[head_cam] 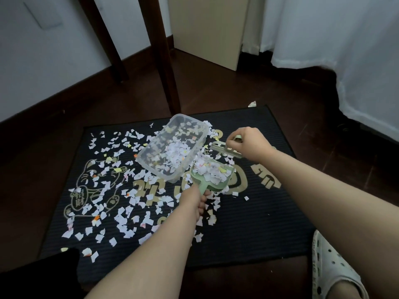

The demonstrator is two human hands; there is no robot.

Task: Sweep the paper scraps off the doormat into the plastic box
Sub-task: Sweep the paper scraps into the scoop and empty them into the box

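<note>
left hand (195, 199) grips loaded dustpan (216, 187); right hand (248, 144) grips brush (222, 148). risk: tipped fast, scraps (210, 172) miss box (149, 158), centre frame, landing on doormat (248, 223).

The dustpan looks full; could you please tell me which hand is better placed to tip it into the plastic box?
Left. The left hand grips the dustpan handle, its pan beside the plastic box; the right hand holds the brush.

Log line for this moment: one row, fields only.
left hand: holds loaded dustpan beside plastic box | right hand: holds brush | plastic box: part filled | doormat: many paper scraps on it
</note>
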